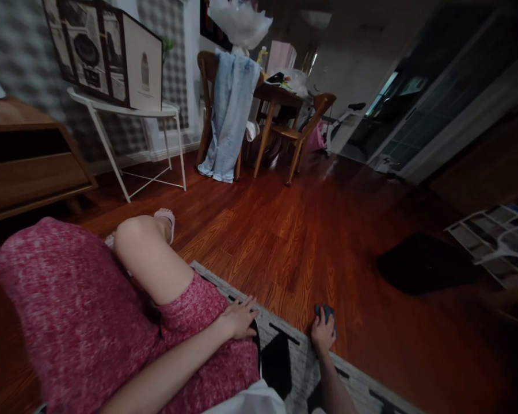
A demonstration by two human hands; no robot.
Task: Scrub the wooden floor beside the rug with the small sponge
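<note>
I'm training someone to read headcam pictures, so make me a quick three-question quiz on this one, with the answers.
1. Multiple choice: What is the right hand touching?
A) A pale blue pair of jeans
B) A small dark grey object
C) A white side table

2. True or false: The left hand is flat on the wooden floor.

3. Fill in the blank: Light blue ____ hang over the back of a wooden chair.

Key:
1. B
2. False; it rests on the speckled pink fabric over the person's leg.
3. Jeans
</note>
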